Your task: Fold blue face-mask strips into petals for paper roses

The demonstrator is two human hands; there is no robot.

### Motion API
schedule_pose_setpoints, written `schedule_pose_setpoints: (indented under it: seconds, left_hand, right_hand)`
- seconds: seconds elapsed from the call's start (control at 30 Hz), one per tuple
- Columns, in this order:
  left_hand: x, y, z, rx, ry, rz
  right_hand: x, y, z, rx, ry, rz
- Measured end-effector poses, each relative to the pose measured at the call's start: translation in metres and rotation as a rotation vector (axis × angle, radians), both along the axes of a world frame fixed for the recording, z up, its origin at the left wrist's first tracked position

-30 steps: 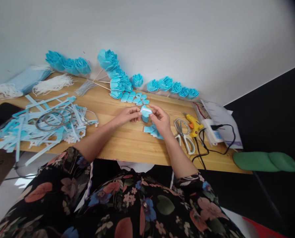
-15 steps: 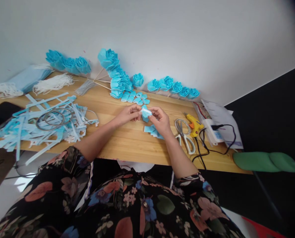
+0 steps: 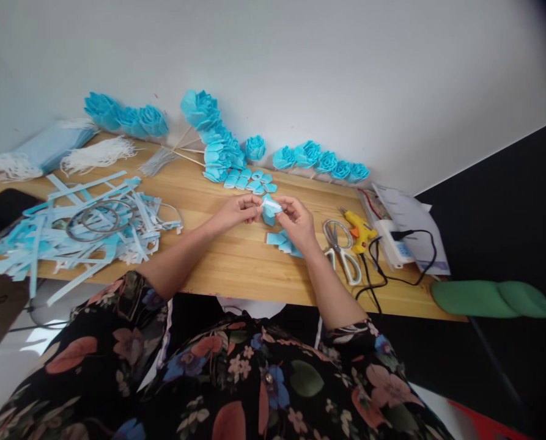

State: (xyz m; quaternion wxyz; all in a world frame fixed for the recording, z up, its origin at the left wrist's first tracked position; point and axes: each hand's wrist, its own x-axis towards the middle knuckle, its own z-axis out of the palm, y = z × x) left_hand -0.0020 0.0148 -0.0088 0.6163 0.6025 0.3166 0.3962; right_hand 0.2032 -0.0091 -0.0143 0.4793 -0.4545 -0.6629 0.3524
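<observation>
While seated at a light wooden table [image 3: 236,263], a person in a dark floral-print garment pinches a small folded piece of pale blue fabric [image 3: 269,208] between both hands, just above the tabletop near its middle. The left hand [image 3: 236,212] closes its fingertips on the piece's left edge; the right hand [image 3: 298,222] grips the other side with thumb and fingers pressed together.

Just below the right hand lies a small heap of cut pale blue squares [image 3: 282,241], resting on the wood. Beyond the hands, a row of folded blue petals [image 3: 249,181] lies flat, and behind it finished blue fabric roses [image 3: 319,161] line the foot of the white wall, some mounted on thin wooden sticks [image 3: 183,146].

To the right of the hands sit white-handled scissors [image 3: 342,250] and, just beside them, a yellow hot-glue gun [image 3: 357,230] with a black cord trailing off the table edge. On the left side, well apart from the hands, a tangle of pale blue strips [image 3: 75,229] surrounds a grey wire ring [image 3: 93,221], with white elastic loops [image 3: 96,155] heaped farther back.
</observation>
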Motion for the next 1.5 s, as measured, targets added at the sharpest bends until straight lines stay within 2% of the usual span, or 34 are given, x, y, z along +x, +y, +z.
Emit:
schedule_pose_setpoints:
  seconds: [0.13, 0.23, 0.43, 0.8, 1.1, 1.33, 1.5]
  left_hand:
    - [0.0006, -0.0001, -0.0004, 0.012, 0.041, -0.052]
    - [0.0003, -0.0002, -0.0005, 0.007, 0.046, -0.044]
    - [0.0000, -0.0012, 0.0012, -0.026, 0.051, -0.034]
    - [0.0023, -0.0011, -0.0009, -0.082, -0.003, -0.020]
    - [0.0043, -0.0033, 0.0026, -0.136, -0.015, -0.041]
    - [0.0054, -0.0044, 0.0012, -0.192, -0.073, -0.055]
    - [0.0033, -0.0003, -0.0016, -0.161, -0.062, -0.018]
  right_hand:
    - [-0.0015, -0.0027, 0.0023, 0.026, -0.046, -0.002]
    - [-0.0024, -0.0046, 0.0041, 0.086, -0.082, -0.013]
    - [-0.0022, -0.0070, 0.0088, 0.159, -0.179, 0.056]
    - [-0.0004, -0.0050, 0.0045, 0.251, -0.234, -0.045]
    - [-0.0022, -0.0054, 0.0063, 0.148, -0.205, -0.096]
    - [-0.0052, -0.0060, 0.0076, 0.176, -0.198, -0.118]
    - [-0.0007, -0.0013, 0.0051, -0.031, -0.040, -0.013]
